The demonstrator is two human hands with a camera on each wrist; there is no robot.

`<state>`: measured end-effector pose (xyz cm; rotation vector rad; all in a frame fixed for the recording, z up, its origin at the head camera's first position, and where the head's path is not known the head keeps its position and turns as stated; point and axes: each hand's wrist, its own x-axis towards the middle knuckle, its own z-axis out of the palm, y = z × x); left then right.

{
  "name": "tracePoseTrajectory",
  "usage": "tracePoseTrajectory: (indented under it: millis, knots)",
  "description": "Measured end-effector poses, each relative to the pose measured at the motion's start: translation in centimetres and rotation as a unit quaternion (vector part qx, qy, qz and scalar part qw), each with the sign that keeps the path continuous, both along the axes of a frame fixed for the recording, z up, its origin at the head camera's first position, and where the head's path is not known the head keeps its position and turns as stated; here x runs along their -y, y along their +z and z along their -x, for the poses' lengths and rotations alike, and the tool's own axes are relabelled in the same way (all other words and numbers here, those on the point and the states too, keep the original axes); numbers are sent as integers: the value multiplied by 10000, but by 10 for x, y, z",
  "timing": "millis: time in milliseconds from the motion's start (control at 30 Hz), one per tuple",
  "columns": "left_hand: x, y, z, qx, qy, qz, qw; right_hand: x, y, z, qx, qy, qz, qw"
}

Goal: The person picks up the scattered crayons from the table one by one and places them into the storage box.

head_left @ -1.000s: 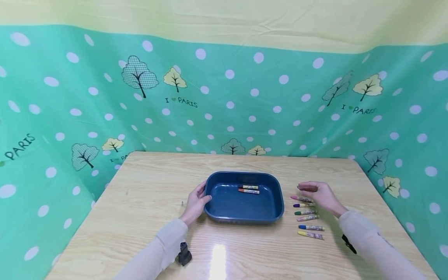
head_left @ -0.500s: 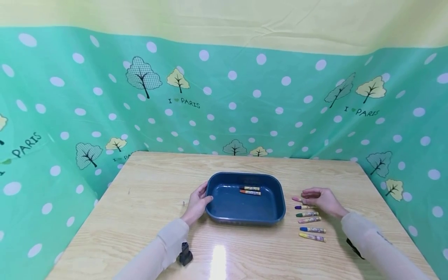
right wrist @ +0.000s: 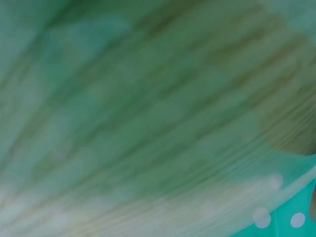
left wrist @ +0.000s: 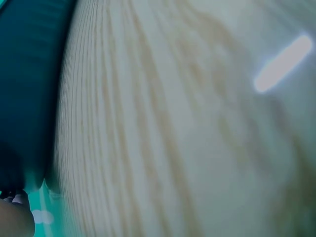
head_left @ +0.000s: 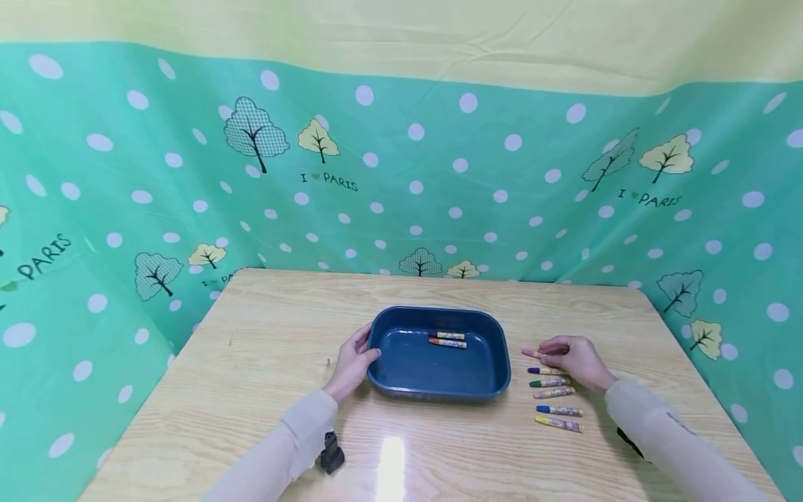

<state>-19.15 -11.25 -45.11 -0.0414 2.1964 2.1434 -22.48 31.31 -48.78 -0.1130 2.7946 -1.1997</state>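
Observation:
A dark blue plastic tub (head_left: 433, 380) stands mid-table, its side also filling the left edge of the left wrist view. My left hand (head_left: 349, 364) grips its left end, thumb over the rim and fingers round the outside. Inside lie a dark-tipped crayon (head_left: 450, 336) and an orange crayon (head_left: 448, 343). Right of the tub, my right hand (head_left: 580, 360) pinches the pink crayon (head_left: 531, 353) at the top of a column, hiding its rear part. Below come a purple crayon (head_left: 539, 371), a green crayon (head_left: 548, 382) and a light pink crayon (head_left: 554, 393).
A blue crayon (head_left: 559, 411) and a yellow crayon (head_left: 558, 423) lie at the column's near end. The wooden table (head_left: 251, 390) runs back to a green dotted curtain (head_left: 351, 223). Most of the right wrist view is blurred tabletop.
My right hand has come down from above the crayons to the top pink one and closed its fingers on it. The left hand and the tub keep their places.

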Motion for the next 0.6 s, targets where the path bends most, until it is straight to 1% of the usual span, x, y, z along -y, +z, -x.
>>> tracePoseTrajectory:
  millis: [67,100,133,300,400,500,600]
  knots:
    - [0,0,0,6,-3,-14,10000,0,0,0,25,-44,-21,10000]
    - [0,-1,1,14,-3,-45,10000,1,1,0,52,-85,-10,9999]
    - [0,-2,2,-2,-2,-57,10000,1,2,0,42,-47,-31,10000]
    - [3,-20,10,-34,69,-165,9998,5,9,0,-13,-3,-70,10000]
    - [3,-29,14,-76,101,-77,9999,8,13,-1,-12,-10,-138,9999]
    - [3,-33,16,-90,117,-40,9999,9,16,-1,69,-18,-190,9998]
    - [3,-33,16,-114,131,-53,9998,10,19,-2,128,-85,-158,9998]
